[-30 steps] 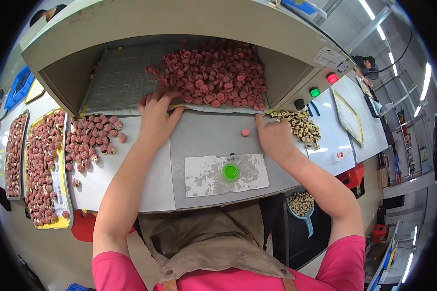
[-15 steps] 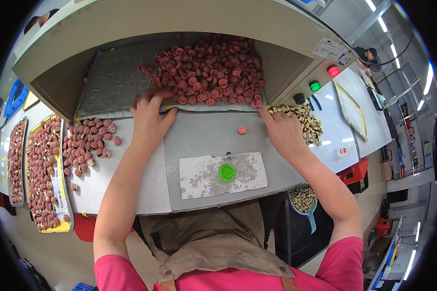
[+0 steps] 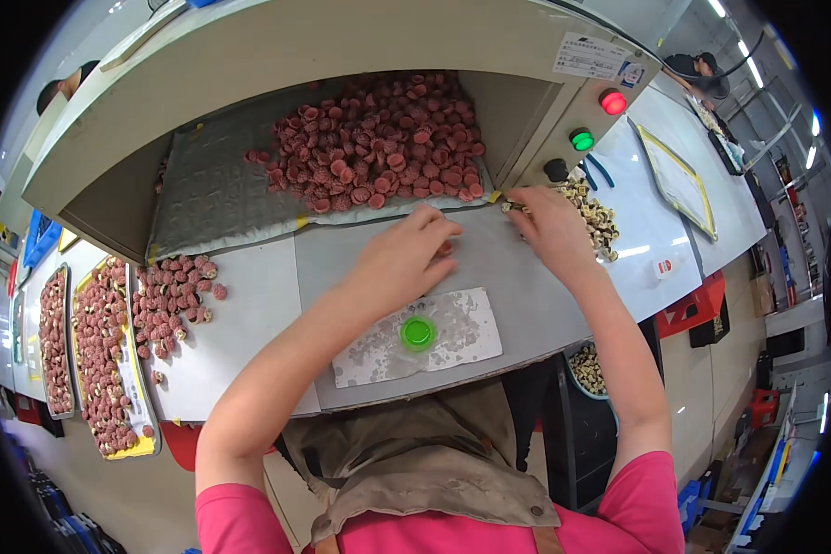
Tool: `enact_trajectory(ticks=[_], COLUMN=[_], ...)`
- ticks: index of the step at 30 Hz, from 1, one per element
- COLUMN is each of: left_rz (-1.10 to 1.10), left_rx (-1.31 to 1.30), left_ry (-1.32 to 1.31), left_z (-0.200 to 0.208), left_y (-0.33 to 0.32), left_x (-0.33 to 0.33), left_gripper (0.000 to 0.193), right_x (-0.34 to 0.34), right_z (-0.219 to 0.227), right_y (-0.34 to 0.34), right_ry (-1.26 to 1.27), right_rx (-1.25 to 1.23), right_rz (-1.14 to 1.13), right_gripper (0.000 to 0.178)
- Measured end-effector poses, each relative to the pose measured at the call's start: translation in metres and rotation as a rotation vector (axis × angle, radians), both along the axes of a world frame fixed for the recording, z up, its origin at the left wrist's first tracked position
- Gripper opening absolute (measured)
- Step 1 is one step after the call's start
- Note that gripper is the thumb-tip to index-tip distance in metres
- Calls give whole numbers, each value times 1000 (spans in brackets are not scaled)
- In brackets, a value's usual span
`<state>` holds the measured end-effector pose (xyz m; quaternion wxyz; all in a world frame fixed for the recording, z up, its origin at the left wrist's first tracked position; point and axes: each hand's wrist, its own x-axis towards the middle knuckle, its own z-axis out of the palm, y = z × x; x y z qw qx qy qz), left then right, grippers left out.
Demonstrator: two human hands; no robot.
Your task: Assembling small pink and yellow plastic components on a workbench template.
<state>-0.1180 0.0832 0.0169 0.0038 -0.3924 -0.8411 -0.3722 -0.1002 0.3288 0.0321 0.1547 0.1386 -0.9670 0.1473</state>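
Observation:
My left hand (image 3: 412, 251) is over the grey work surface, its fingers curled around a loose red raspberry-shaped cup (image 3: 445, 248) that is partly hidden. Close to the cream-and-black pieces (image 3: 593, 214), my right hand (image 3: 556, 231) pinches one small piece (image 3: 510, 207) of the same kind between thumb and fingers. A big heap of hollow raspberry-shaped cups (image 3: 369, 148) lies on the grey padded mat (image 3: 222, 185) inside the beige housing. Nearer me, a small bright green pot (image 3: 417, 333) stands on a wet-spotted white sheet (image 3: 471, 332).
Raspberry-shaped pieces with pale cores (image 3: 171, 295) lie at the left, beside filled yellow-edged trays (image 3: 143, 434). The housing (image 3: 342, 42) arches over the heap; red (image 3: 613, 102) and green (image 3: 582, 139) buttons are on its right post. Blue-handled pliers (image 3: 598, 171) lie behind the cream-and-black pieces.
My left hand has left the mat's edge, moving right and nearer to the loose red cup. My right hand has shifted to the cream-and-black pieces. The whole view has tilted slightly.

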Motion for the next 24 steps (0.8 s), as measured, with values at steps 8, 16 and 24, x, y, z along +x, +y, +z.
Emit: enact_trajectory(ticks=[8,16,24], left_rz=[121,281,121], left_rx=[195,1129,1303], left_ry=[-344,-1097,-1281], left_z=[5,-5,-19], left_y=[-30,-87,-89], left_x=[24,92,109], left_gripper=[16,20,25], right_x=[6,24,21], right_z=[-11,-21,-11], right_y=[-7,-29,-51], right_ry=[148,-247,-392], right_rx=[48,-457,-387], right_rz=[37,50,39], right_gripper=[19,19,25])
